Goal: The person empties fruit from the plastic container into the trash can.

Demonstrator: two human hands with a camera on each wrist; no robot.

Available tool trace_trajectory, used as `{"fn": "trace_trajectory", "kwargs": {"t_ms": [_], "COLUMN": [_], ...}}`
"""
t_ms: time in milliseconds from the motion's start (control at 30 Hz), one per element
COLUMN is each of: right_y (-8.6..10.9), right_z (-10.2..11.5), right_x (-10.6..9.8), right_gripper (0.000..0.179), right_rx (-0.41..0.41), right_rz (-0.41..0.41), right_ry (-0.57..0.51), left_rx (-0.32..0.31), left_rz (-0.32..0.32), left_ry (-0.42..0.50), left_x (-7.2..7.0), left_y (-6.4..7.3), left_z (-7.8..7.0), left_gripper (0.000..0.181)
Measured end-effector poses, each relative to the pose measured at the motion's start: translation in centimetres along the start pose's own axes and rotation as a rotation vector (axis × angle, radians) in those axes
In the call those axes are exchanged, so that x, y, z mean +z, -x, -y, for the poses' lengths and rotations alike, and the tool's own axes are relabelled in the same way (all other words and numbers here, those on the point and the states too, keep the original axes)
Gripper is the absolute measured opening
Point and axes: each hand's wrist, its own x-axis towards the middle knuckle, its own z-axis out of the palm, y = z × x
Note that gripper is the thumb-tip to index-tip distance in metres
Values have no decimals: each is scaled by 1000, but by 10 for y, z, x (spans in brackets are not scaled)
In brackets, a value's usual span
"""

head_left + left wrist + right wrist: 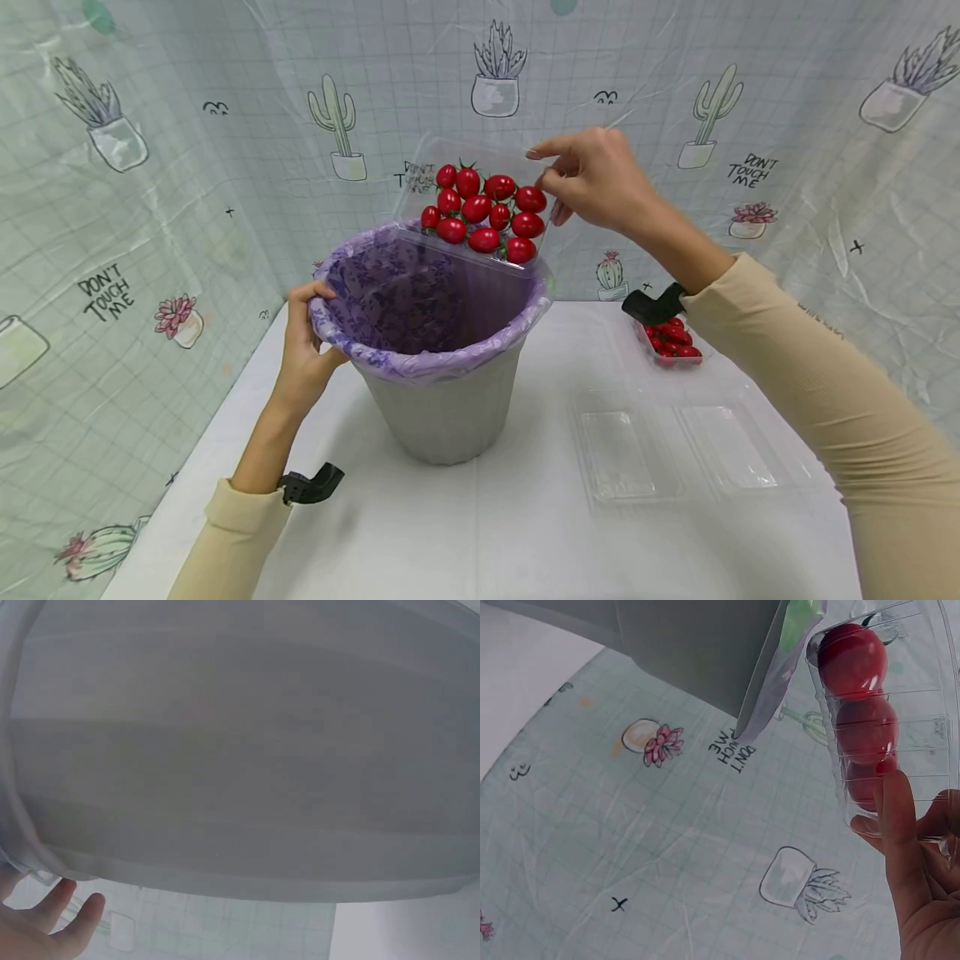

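A clear plastic container of small red tomatoes (476,208) is tilted above the far rim of a grey bin (450,417). My right hand (600,175) grips the container by its right side; in the right wrist view, its fingers (900,817) press against the clear wall beside the tomatoes (866,727). A purple patterned bag (427,362) lines the bin and folds over its rim. On the left, my left hand (307,350) holds that rim, fingers over the edge and thumb outside. The bin's grey wall (247,765) fills most of the left wrist view.
At the right of the white table (487,533) stands another clear box of red tomatoes (672,340), partly behind the right wrist's black strap. Two clear plastic trays (618,454) (731,446) lie in front of it. A cactus-print sheet (420,75) hangs behind and at both sides.
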Motion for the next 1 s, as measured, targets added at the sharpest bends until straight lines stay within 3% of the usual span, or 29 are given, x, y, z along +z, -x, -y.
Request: {"fn": "trace_trajectory", "kwargs": {"t_ms": [400, 1000], "right_y": [0, 2], "right_z": [-2, -6], "right_x": [5, 14], "right_gripper": [38, 39], "right_rx": [-57, -120], "right_rz": [-31, -77], "right_ry": [37, 108], "left_rx": [-24, -14], "left_rz": [-10, -10], "left_ry": [-2, -3], "left_x": [2, 0], "left_y": [0, 1], "left_z": [-1, 1], "left_gripper": [100, 89]}}
